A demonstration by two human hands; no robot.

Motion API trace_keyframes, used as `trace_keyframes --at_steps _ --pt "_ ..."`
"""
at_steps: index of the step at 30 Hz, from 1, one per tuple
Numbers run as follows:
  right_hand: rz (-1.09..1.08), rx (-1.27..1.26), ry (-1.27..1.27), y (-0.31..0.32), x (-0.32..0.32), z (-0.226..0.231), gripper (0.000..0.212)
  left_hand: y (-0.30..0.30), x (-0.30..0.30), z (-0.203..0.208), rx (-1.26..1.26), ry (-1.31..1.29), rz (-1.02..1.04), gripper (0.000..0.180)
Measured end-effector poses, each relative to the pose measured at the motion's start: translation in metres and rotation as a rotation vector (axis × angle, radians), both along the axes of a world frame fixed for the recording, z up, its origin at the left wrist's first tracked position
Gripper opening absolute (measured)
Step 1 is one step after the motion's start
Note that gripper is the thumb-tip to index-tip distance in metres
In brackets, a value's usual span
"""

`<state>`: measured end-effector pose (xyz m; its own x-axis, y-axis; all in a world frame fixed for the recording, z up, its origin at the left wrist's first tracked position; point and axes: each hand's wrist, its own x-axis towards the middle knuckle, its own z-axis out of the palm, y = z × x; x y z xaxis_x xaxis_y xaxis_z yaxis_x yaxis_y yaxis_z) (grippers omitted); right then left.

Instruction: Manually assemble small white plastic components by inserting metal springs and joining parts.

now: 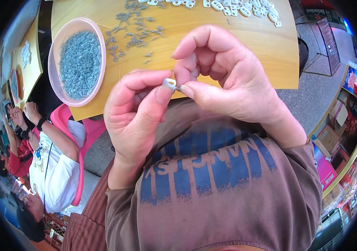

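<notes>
My left hand (134, 113) pinches a small white plastic clip (169, 83) between thumb and forefinger, raised in front of my chest. My right hand (224, 77) meets it from the right, thumb and forefinger closed on a tiny metal screw (178, 88) whose tip touches the clip. Both hands hover over the near edge of a wooden table (178, 46). A pink bowl (57, 54) full of small grey screws stands on the table to the left. Loose screws (134, 29) lie scattered at the table's middle.
Several white plastic clips (245, 7) lie along the table's far edge. A person in a white shirt (57, 167) sits at the left on a pink chair. Shelves with boxes (337, 138) line the right side. A second table (28, 62) stands at far left.
</notes>
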<state>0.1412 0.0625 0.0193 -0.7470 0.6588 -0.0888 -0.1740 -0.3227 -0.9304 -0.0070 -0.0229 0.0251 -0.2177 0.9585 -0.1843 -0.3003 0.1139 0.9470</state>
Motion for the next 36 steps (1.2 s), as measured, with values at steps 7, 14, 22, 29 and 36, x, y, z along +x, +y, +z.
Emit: trace_keyframes --at_steps 7,14,22,29,36 --pt "-0.036 -0.069 -0.064 -0.003 -0.001 0.004 0.027 -0.001 0.002 -0.004 0.147 0.342 -0.011 0.018" --pt "-0.116 -0.102 -0.101 -0.008 -0.004 0.004 0.022 -0.002 0.005 -0.005 0.152 0.473 0.022 0.017" --pt "-0.126 -0.084 -0.030 -0.011 -0.004 0.000 0.022 0.000 0.006 -0.007 0.032 0.112 0.072 0.015" --pt "-0.138 0.013 -0.055 -0.013 -0.003 0.001 0.023 -0.002 0.006 -0.010 0.044 0.048 0.080 0.017" --pt "-0.149 0.190 -0.142 -0.014 0.001 0.008 0.019 -0.004 0.007 -0.009 0.128 0.125 0.043 0.017"
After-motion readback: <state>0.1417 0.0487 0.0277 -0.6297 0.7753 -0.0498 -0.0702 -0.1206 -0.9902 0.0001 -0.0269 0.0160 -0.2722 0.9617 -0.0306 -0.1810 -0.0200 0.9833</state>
